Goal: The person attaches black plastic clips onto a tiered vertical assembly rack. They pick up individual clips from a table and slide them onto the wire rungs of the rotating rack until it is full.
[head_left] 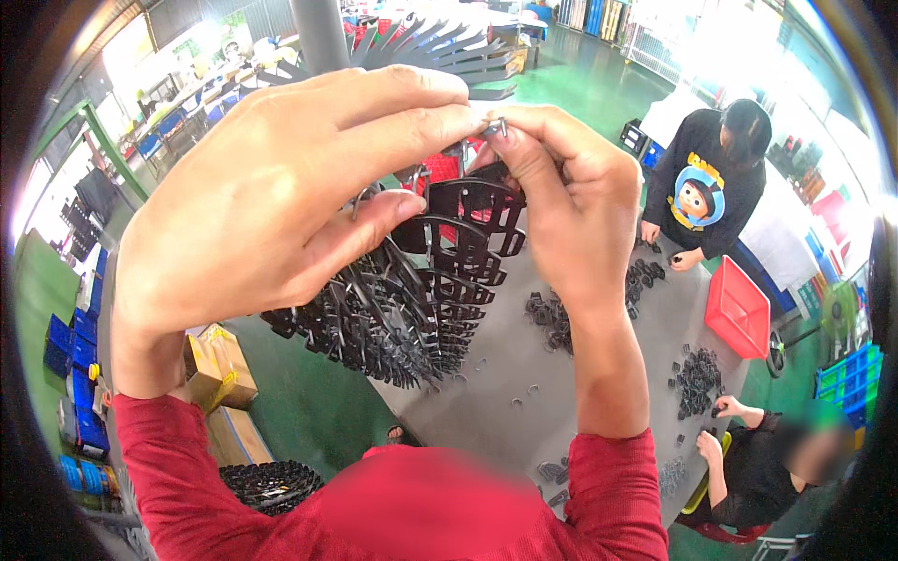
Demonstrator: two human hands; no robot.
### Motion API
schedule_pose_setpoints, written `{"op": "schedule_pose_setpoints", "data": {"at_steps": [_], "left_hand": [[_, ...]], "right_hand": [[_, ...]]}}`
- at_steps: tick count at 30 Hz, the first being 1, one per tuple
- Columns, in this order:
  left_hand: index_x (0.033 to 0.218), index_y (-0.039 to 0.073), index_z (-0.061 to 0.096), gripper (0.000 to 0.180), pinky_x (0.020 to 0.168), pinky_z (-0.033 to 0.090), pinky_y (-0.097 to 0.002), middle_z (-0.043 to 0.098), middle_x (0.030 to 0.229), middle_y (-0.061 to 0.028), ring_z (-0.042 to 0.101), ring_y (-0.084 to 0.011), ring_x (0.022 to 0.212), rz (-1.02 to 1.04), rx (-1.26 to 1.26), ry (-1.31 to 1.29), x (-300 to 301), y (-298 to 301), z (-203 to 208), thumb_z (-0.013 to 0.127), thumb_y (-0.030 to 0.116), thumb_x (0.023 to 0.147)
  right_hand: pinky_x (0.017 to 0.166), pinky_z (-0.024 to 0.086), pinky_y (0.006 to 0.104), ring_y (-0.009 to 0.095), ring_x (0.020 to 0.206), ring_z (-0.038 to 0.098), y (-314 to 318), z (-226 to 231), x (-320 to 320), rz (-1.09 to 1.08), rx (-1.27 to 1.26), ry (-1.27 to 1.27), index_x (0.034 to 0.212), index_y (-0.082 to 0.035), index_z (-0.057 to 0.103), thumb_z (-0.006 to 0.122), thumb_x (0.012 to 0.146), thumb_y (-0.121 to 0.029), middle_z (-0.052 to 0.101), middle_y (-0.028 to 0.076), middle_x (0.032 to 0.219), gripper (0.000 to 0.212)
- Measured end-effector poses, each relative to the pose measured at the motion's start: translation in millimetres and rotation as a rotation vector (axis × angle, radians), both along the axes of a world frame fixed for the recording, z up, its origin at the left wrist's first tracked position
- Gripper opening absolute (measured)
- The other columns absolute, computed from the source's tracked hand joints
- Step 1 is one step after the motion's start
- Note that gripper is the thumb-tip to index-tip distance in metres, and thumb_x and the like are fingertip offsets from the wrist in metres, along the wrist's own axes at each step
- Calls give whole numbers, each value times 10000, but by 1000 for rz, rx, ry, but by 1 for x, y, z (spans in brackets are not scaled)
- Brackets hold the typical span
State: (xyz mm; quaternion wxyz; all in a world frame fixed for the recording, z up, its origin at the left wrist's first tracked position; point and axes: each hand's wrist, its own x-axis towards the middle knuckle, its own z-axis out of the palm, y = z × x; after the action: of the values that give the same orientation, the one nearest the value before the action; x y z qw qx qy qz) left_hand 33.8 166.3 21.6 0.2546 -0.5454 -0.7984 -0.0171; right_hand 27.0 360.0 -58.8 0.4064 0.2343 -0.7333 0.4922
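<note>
In front of me hangs a dense cluster of black plastic parts (458, 234), stacked in rows with thin metal hooks among them. My right hand (575, 201) is at its upper right, thumb and forefinger pinching a small dark grey metallic piece (497, 127) whose exact kind is unclear. Across the upper left stretches my left hand (281, 187), its fingertips reaching the right fingertips beside that piece. The left thumb lies apart from the fingers, close to the hanging parts and a curved wire. What is under the left palm is hidden.
Behind my hands rise a grey pole (319, 37) and a fan of dark blades (430, 56). Loose black parts (697, 379) lie on the grey table (486, 411), near a red tray (737, 309). Two people work at its right side. Cardboard boxes (220, 365) stand left.
</note>
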Motion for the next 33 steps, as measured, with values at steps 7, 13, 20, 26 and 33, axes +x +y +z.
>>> {"op": "schedule_pose_setpoints", "data": {"at_steps": [7,13,20,26,33], "left_hand": [[1254,70,523,478,931,431,-402,531,1253,-158,523,-359,1135,97,-45,17,-2,-2,4,605,75,783],[1268,96,515,477,951,413,-385,532,1254,-130,524,-333,1139,233,-20,112,-4,2,5,620,137,804],[1244,79,525,473,916,424,-371,508,1209,-126,525,-315,1100,238,91,-75,1,5,8,644,209,805],[1346,73,401,625,1006,366,-399,459,1314,-181,459,-358,1199,198,4,-54,-4,-14,15,615,110,760],[1270,62,450,530,992,393,-401,478,1307,-146,461,-341,1211,137,-19,-47,11,-14,5,628,38,771]], "right_hand": [[559,409,178,64,596,528,49,-15,-3,-133,-157,-141,935,8,677,575,897,-135,644,33,742,179],[557,448,239,100,552,569,151,-49,-59,-397,6,-336,954,-44,692,595,848,-193,675,51,747,207],[760,476,342,260,857,656,270,-100,-104,-739,204,-379,985,-27,679,579,823,-200,684,160,897,257],[862,480,353,269,1011,625,149,-58,-76,-375,154,-364,1163,-7,580,608,827,-160,635,169,1100,370],[770,494,287,145,836,631,10,16,-4,236,108,-213,1051,-1,642,578,869,-135,679,102,927,235]]}}
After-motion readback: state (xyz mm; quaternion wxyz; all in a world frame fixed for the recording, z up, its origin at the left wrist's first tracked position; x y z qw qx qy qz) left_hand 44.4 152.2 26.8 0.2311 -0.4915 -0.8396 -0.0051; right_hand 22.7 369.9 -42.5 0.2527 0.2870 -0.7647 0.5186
